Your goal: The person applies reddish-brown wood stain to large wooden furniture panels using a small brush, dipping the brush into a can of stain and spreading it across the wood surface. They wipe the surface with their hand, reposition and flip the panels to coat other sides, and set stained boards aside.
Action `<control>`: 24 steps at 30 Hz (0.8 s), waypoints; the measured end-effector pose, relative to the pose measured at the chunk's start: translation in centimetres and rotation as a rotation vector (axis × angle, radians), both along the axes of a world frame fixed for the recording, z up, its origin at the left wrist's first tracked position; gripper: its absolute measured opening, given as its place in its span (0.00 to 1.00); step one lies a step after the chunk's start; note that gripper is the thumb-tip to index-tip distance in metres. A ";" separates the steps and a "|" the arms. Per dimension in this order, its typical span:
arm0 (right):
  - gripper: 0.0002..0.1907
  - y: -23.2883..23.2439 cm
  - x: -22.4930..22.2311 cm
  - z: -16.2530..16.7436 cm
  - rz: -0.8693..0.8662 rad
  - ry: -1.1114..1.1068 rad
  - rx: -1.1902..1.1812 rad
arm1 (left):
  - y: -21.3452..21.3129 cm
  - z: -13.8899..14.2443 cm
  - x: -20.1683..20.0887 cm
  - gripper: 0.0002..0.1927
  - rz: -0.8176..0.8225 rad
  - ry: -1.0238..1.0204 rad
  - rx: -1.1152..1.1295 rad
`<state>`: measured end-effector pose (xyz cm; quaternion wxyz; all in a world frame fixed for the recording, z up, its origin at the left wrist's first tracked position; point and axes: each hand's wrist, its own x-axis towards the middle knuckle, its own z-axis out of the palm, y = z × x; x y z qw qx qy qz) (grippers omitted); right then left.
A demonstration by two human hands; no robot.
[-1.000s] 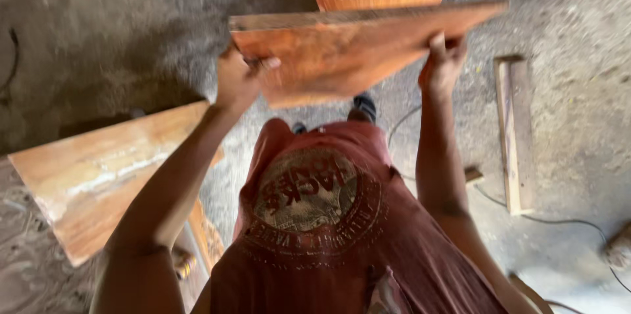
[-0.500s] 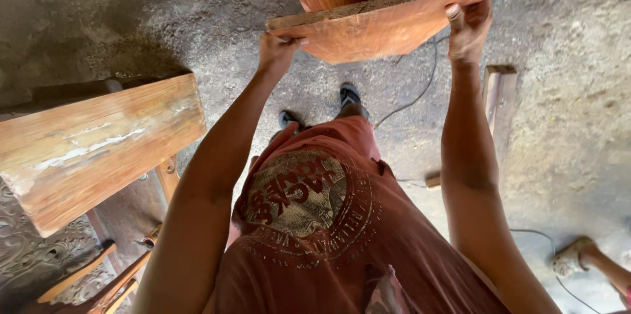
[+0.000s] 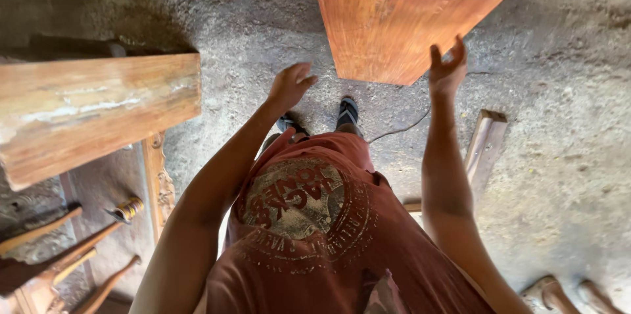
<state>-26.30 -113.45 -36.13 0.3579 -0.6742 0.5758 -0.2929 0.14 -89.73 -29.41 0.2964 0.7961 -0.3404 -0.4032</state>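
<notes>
A wide reddish-brown wooden board (image 3: 407,18) reaches in from the top edge above the floor, its near end in front of me. My left hand (image 3: 290,85) hangs just below and left of that end, fingers apart and holding nothing. Apart from the wood too, my right hand (image 3: 448,68) is raised under the board's near right corner, with its fingers spread. What carries the board's far end lies outside the view. My feet in dark sandals (image 3: 347,111) stand on the floor below the board.
A second, paler plank (image 3: 92,113) lies at the left over carved wooden furniture parts (image 3: 72,255). A narrow wood strip (image 3: 483,149) and a thin cable (image 3: 401,128) lie on the rough concrete floor (image 3: 565,176). Another person's feet (image 3: 565,294) show at the bottom right.
Both hands held the reddish board by its near edge; now they have let go and are off it. The board has moved away, up and to the right.
</notes>
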 end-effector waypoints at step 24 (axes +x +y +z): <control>0.25 38.7 27.9 15.4 1.536 -0.380 -0.619 | 36.9 12.7 2.4 0.24 0.848 0.963 -1.004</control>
